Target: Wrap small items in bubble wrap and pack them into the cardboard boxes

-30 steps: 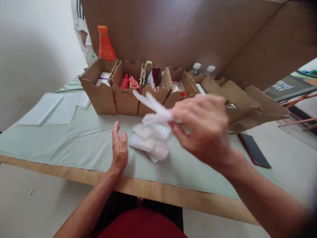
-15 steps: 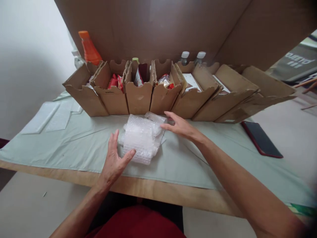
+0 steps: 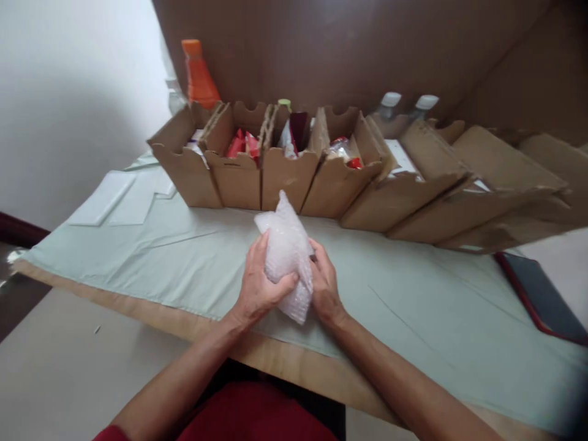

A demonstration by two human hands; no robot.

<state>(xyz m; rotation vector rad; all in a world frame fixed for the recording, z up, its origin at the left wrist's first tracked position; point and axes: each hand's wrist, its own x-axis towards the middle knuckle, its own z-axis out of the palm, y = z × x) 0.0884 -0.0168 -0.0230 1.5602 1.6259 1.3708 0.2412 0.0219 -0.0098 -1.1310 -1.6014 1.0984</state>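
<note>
A bundle of bubble wrap (image 3: 287,254) is held above the front middle of the table, its pointed end toward the boxes. My left hand (image 3: 261,278) grips its left side, with the thumb laid over the top. From the right, my right hand (image 3: 325,285) wraps around the other side, and some of its fingers are hidden by the wrap. Whatever lies inside the bundle does not show through.
Behind my hands runs a row of open cardboard boxes (image 3: 239,184) holding packets. An orange bottle (image 3: 201,79) and two white-capped bottles (image 3: 389,104) stand behind them. Flat bubble-wrap sheets (image 3: 103,199) lie at left; a dark phone (image 3: 544,300) lies at right.
Both hands were apart and open around the loose bubble wrap on the table. They have closed in on it from both sides and pressed it into a narrower, turned bundle. The view has shifted.
</note>
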